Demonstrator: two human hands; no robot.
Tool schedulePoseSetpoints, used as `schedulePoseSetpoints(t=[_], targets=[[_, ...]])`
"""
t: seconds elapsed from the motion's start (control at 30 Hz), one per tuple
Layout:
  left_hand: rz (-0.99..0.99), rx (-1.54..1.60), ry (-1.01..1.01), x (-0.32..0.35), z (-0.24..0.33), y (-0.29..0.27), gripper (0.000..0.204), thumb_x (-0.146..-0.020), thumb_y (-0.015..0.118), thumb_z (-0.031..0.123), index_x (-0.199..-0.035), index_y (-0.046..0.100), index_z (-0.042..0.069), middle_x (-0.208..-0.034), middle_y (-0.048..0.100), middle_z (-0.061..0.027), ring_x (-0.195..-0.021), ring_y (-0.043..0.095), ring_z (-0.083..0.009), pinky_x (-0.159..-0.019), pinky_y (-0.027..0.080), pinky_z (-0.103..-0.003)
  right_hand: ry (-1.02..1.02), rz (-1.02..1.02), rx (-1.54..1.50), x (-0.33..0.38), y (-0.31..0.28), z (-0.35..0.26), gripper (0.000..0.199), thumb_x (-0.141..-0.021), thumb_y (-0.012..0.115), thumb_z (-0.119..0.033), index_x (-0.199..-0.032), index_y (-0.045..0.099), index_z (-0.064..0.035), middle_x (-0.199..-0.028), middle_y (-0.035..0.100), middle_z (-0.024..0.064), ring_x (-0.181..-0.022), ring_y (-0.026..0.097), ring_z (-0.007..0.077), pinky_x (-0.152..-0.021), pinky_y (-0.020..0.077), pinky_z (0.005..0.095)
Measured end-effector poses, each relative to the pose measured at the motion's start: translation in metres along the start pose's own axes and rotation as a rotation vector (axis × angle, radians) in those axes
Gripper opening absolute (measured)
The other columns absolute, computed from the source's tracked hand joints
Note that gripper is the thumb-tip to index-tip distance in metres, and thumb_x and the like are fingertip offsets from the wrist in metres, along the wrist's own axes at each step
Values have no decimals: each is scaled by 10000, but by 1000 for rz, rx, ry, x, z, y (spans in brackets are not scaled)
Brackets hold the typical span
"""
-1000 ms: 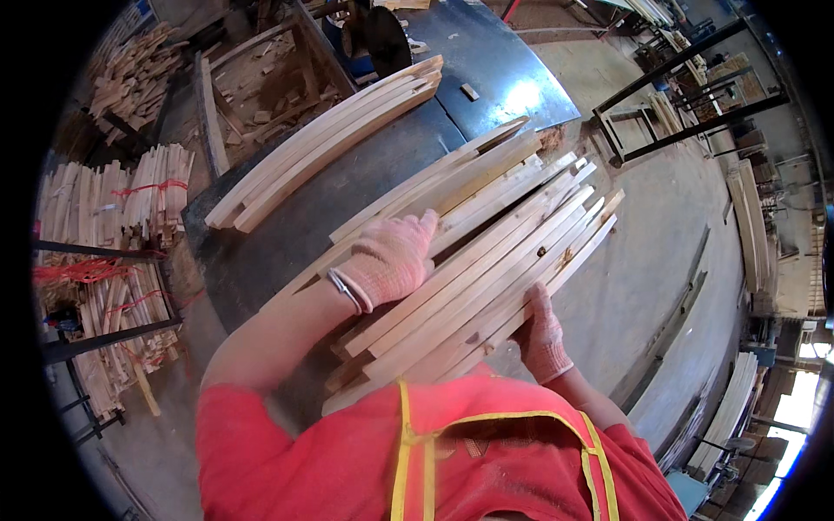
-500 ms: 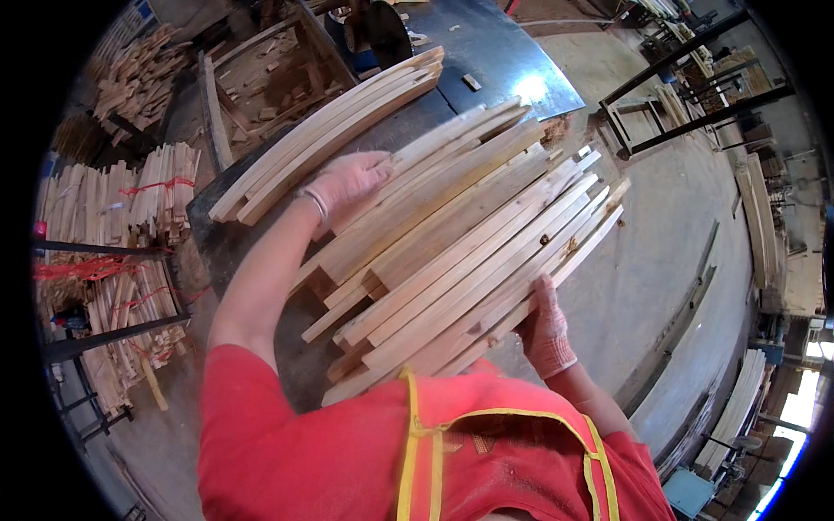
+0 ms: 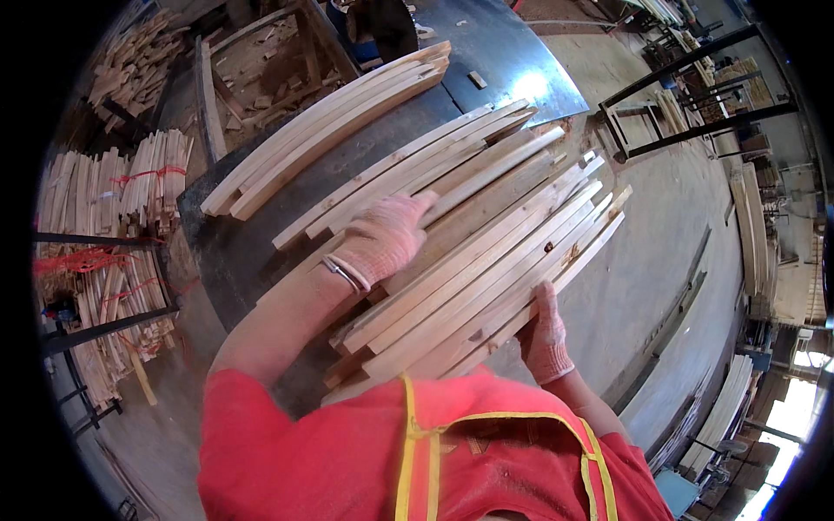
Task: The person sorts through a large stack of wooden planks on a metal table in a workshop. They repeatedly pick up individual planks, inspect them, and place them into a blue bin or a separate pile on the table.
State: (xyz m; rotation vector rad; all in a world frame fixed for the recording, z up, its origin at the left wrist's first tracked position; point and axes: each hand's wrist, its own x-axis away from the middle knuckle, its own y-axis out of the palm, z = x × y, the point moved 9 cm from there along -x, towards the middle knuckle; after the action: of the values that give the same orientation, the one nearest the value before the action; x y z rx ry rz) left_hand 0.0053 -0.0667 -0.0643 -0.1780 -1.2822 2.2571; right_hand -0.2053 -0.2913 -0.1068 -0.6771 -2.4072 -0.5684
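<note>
My left hand (image 3: pixel 387 236), in a pale work glove, is closed on a wooden strip (image 3: pixel 499 174) in the middle of the stack, its fingertips partly hidden. My right hand (image 3: pixel 547 337), gloved too, grips the near edge of a bundle of wooden strips (image 3: pixel 473 282), thumb on top and fingers hidden underneath. The bundle slants across in front of my chest, its ends uneven. One strip has a dark knot. Just beyond my left hand, a few separate strips (image 3: pixel 382 178) lie on the dark metal table (image 3: pixel 213 187).
Another group of strips (image 3: pixel 334 126) lies farther back on the table, near a dark round machine part (image 3: pixel 391 30). A small wood offcut (image 3: pixel 477 80) rests by the table's right part. Stacked strips with red ties (image 3: pixel 113 187) stand at left; a black metal frame (image 3: pixel 695 87) stands at right.
My left hand has moved from the far strips toward the middle of the stack. A gap has opened between the far strips and the rest. My right hand has stayed nearly in place.
</note>
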Motion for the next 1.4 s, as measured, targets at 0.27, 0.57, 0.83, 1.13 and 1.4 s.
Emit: schedulePoseSetpoints(t=[0.27, 0.57, 0.83, 1.13, 1.4], targets=[[267, -383, 159, -60, -24, -84, 381, -1002, 550, 150, -1377, 557, 82, -1071, 666, -190, -1014, 666, -375, -869, 560, -491, 43, 15, 30, -3, -10, 8, 721, -1000, 574, -608, -1481, 486, -79, -1370, 640, 104, -1135, 671, 272, -905, 567, 438], [-161, -124, -46, -75, -87, -18, 728, -957, 635, 565, -1501, 506, 98, -1450, 568, -255, -1340, 547, -392, -1119, 441, -452, 21, 39, -12, -5, -14, 9, 725, -994, 603, -591, -1489, 469, -78, -1413, 607, 102, -1234, 627, 273, -1000, 546, 449], [134, 269, -289, 107, -72, -49, 270, -917, 722, 306, -1053, 746, 74, -1072, 737, -154, -1000, 724, -289, -881, 551, -392, 3, -14, -53, -6, -14, 13, 827, -985, 605, -605, -1581, 362, -86, -1580, 468, 100, -1422, 474, 288, -1167, 406, 453], [137, 860, -708, 184, -159, 36, 386, -983, 578, 404, -888, 639, 35, -812, 621, -64, -775, 587, -188, -752, 492, -369, 53, -67, -9, -2, -6, 5, 808, -990, 599, -600, -1570, 371, -87, -1556, 493, 85, -1399, 498, 281, -1145, 430, 450], [135, 845, -795, 142, -154, 46, 342, -891, 714, 291, -1106, 690, 26, -989, 681, -61, -916, 623, -190, -830, 506, -354, 44, -45, 39, -2, -5, 4, 835, -939, 642, -648, -1518, 416, -91, -1465, 563, 116, -1261, 602, 309, -959, 551, 517]])
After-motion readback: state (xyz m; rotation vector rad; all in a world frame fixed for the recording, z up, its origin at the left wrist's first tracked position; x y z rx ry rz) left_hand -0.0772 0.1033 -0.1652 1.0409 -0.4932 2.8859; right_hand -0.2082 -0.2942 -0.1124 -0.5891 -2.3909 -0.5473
